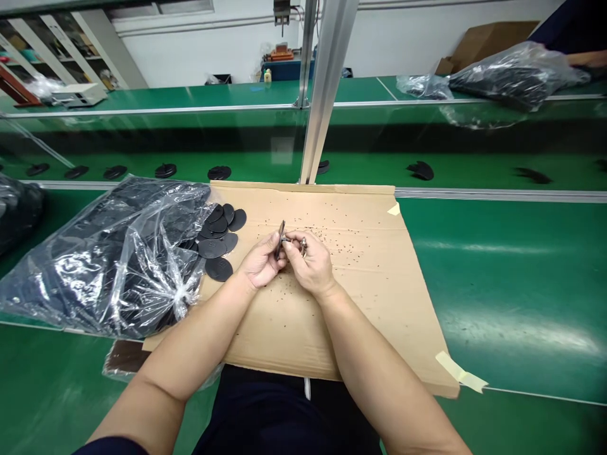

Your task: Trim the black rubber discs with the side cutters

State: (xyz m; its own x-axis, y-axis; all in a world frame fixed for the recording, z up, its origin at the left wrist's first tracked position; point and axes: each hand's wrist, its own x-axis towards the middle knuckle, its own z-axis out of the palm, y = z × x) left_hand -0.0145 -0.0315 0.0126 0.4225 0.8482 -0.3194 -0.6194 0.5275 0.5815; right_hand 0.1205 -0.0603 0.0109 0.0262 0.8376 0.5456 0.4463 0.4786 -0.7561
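Note:
My left hand [262,260] is closed on a thin black disc [280,240], which it holds upright, edge towards me. Right beside it, my right hand [313,260] grips a small shiny metal tool [303,246]; a curved metal part shows at the fingers, and its exact kind is hard to make out. The tool's tip meets the disc or lies very close to it. Both hands are above a cardboard sheet [379,303] sprinkled with tiny dark bits. To the left, several loose black discs [219,269] spill from a clear plastic bag [109,265] full of them.
Small stacks of black discs [165,170] sit along the green belt [265,158] behind the cardboard. A metal post [327,95] rises at the sheet's far edge. Tape [459,371] holds the near right corner. Another person's arm [588,59] is at the upper right, by a filled bag [521,72].

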